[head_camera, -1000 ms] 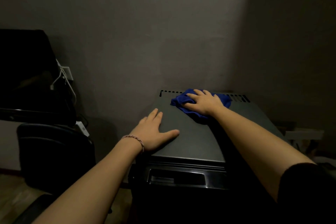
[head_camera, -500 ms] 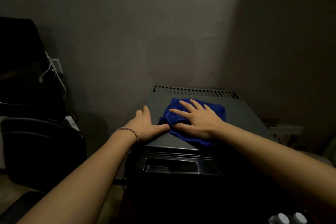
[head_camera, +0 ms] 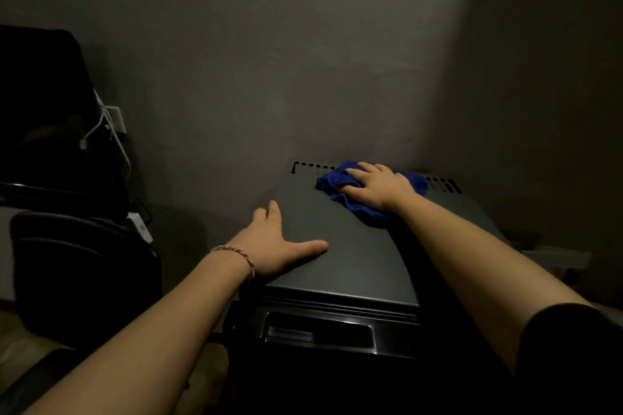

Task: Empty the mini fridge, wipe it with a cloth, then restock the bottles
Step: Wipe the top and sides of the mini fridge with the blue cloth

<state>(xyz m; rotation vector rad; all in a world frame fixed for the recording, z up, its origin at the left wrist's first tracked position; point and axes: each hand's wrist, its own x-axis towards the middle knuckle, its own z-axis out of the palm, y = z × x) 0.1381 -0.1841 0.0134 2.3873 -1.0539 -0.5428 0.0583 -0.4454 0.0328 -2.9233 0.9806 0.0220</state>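
While the right hand (head_camera: 377, 186) presses the blue cloth (head_camera: 340, 183) flat-fingered, left hand (head_camera: 281, 246) spread flat, mini fridge (head_camera: 340, 266) top.

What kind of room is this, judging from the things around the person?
Probably a small, dim bedroom or office corner. A dark mini fridge stands against a bare grey wall, with a black chair at the left and white cables hanging beside it.

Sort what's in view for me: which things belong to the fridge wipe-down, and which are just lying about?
Part of the job:
mini fridge, its top being wiped
blue cloth, near the rear vents
right hand, pressing on the cloth
left hand, flat on the fridge top

Just lying about:
black chair on the left
white cables hanging at the wall
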